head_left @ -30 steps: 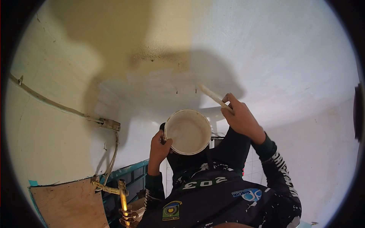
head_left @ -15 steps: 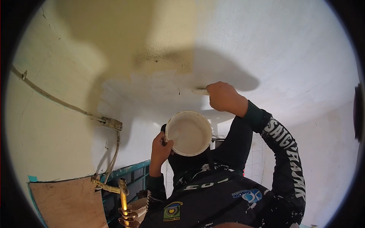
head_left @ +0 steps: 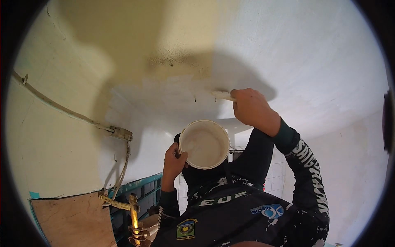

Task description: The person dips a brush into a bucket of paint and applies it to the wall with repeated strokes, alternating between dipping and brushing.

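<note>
A round white bucket (head_left: 204,145) with pale liquid inside hangs in front of my lap, its rim gripped at the left by my left hand (head_left: 174,161). Higher up and to the right, my right hand (head_left: 254,108) is closed around a pale brush (head_left: 223,95). The brush tip lies at the wall surface (head_left: 247,61), close to two small dark nails or marks. White paint covers the right and lower part of the wall, and a yellowish area (head_left: 185,31) shows at the upper left.
A cable (head_left: 57,106) runs along the left wall to a small box (head_left: 121,133). Lower left are a wooden panel (head_left: 74,220), a teal frame (head_left: 152,181) and a yellow metal pole with a clamp (head_left: 134,214). White tiles (head_left: 275,173) show below.
My right hand and the brush have moved a little to the right, uncovering a second dark mark on the wall. My left hand and the bucket stay in place.
</note>
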